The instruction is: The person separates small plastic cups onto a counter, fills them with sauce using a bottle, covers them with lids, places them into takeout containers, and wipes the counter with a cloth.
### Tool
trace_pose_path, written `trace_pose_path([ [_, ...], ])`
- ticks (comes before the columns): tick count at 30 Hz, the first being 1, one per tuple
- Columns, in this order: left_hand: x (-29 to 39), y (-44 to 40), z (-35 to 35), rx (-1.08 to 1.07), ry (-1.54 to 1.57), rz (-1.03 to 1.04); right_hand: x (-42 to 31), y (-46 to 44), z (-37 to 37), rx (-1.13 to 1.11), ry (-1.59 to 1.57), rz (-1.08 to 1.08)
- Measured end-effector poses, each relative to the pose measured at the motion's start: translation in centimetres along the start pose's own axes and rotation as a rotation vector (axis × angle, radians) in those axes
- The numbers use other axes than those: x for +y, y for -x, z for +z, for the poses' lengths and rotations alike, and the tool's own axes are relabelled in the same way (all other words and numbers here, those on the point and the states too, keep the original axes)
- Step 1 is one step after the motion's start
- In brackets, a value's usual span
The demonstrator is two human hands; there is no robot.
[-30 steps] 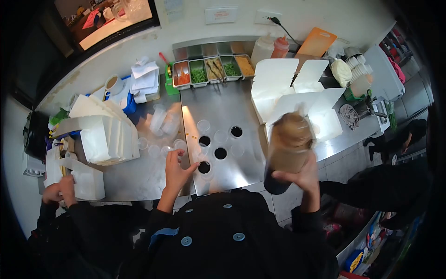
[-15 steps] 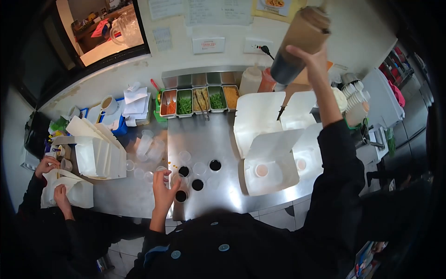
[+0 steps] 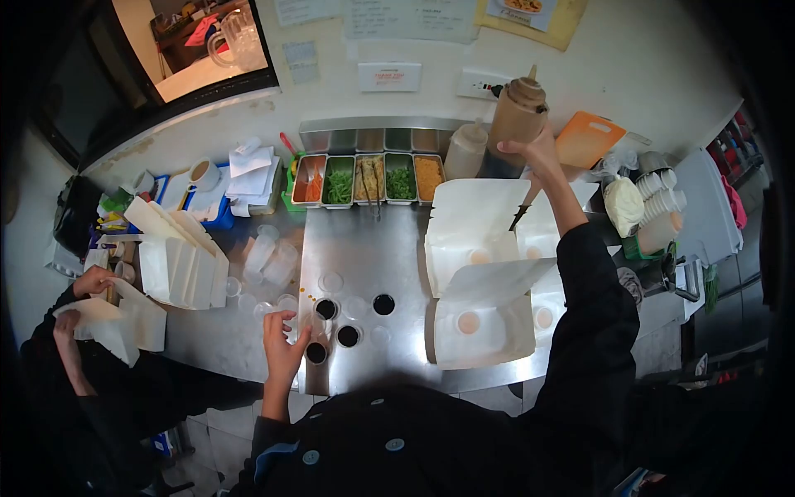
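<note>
My right hand (image 3: 534, 153) is wrapped round a large squeeze bottle (image 3: 518, 112) with dark sauce low inside. The bottle is upright, nozzle up, beside a pale squeeze bottle (image 3: 466, 151) at the back of the counter. My left hand (image 3: 284, 341) is at the front, fingers curled but apart, with nothing visible in it. Just right of it are several small clear cups of dark sauce (image 3: 349, 335). Clear lids or empty cups (image 3: 356, 308) lie among them. Open white takeout boxes (image 3: 489, 335) stand on the right, with small pale round items inside.
Metal pans of toppings (image 3: 339, 180) line the back, tongs resting on one. Left are stacked takeout boxes (image 3: 182, 273) and loose clear cups (image 3: 273, 258). A co-worker's hands (image 3: 83, 298) hold a box at far left. An orange cutting board (image 3: 590, 139) leans at right.
My right hand has brought the squeeze bottle from a raised tilt down to upright at the back. My left hand barely moved. The co-worker has lifted and turned a box. The view has shifted slightly.
</note>
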State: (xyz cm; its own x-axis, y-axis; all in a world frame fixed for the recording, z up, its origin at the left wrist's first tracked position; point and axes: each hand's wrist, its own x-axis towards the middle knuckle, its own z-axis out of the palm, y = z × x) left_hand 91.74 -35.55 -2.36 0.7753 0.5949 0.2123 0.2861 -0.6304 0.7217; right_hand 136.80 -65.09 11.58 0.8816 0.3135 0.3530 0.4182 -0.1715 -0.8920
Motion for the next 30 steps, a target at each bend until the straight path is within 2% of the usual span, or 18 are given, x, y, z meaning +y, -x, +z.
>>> trace_pose_path([
  [4,-0.2,-0.1,-0.1,0.007,-0.002,0.020,3.1,0.4,0.0,-0.022,0.091,0.127],
  [7,-0.8,-0.1,0.1,0.009,-0.004,0.007,3.3,1.2,-0.4,-0.235,0.058,0.143],
  [8,-1.0,0.0,-0.1,0.012,-0.007,-0.007,2.2,2.3,0.1,-0.078,-0.001,0.309],
  [11,-0.5,-0.6,-0.1,-0.027,0.012,-0.020,3.0,1.9,-0.4,-0.219,0.278,0.283],
  [14,-1.0,-2.3,1.2,-0.035,0.054,0.100,6.6,0.6,-2.8,-0.239,0.086,0.416],
  [17,-2.4,-5.2,2.9,-0.113,0.106,0.121,4.4,0.4,-4.4,-0.255,0.177,0.449],
  [20,-5.5,-8.3,6.1,-0.174,0.086,0.097,-0.2,3.1,-2.7,0.155,0.473,0.039],
  [23,-5.4,-10.7,7.5,-0.315,-0.029,-0.011,-8.2,9.9,2.6,0.228,0.613,-0.422],
  [25,-5.6,-11.7,8.1,-0.393,-0.050,-0.076,-10.2,16.3,8.4,0.063,0.539,-0.336],
  [27,-6.8,-12.5,9.1,-0.421,0.002,-0.095,-9.6,21.8,14.6,-0.161,0.416,-0.341],
  [28,-6.9,-12.9,8.9,-0.448,-0.002,-0.090,-8.3,23.6,16.6,-0.293,0.479,-0.350],
  [30,-6.8,-13.2,8.6,-0.502,-0.006,-0.082,-5.0,25.9,19.9,-0.437,0.596,-0.145],
])
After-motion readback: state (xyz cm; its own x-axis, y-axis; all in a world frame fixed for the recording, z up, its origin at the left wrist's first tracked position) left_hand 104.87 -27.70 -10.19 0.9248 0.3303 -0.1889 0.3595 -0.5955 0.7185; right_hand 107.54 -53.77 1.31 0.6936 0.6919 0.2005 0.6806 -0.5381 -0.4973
